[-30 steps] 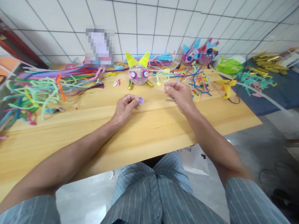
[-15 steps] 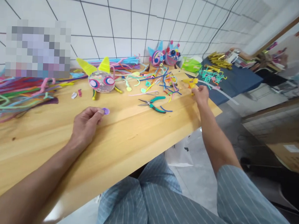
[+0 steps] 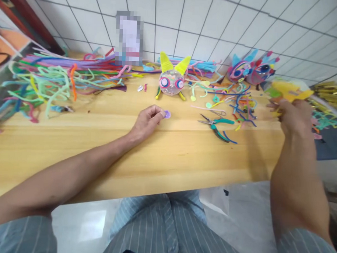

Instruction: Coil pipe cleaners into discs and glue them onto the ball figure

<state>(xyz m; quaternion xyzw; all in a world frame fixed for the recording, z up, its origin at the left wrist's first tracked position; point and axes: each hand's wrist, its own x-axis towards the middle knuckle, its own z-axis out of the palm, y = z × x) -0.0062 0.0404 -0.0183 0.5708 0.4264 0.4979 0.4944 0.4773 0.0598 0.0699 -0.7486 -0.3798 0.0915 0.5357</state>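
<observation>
Between the thumb and fingers of my left hand (image 3: 148, 123) is a small round purple disc (image 3: 167, 114), held just above or on the table; I cannot tell which. At the right, my right hand (image 3: 294, 114) is closed around a yellow glue gun (image 3: 290, 91), somewhat blurred and raised off the tabletop. Beyond the disc stands a clear ball-shaped figure (image 3: 171, 83) with yellow ears and round pink-and-blue eyes. Green-handled pliers (image 3: 216, 126) lie with jaws apart between my two hands, beside a short blue pipe cleaner.
Bundled pipe cleaners (image 3: 65, 71) cover the table's back left. Cut pipe-cleaner pieces (image 3: 243, 105) are scattered right of the middle. Two decorated ball figures (image 3: 239, 70) stand against the tiled wall (image 3: 199, 28). A blurred-out upright object (image 3: 129, 38) leans there too. Gold strips (image 3: 331, 91) lie far right.
My right hand has lifted the glue gun from the table. The view has swung left, bringing more pipe cleaners into sight. My left hand still pinches the purple disc.
</observation>
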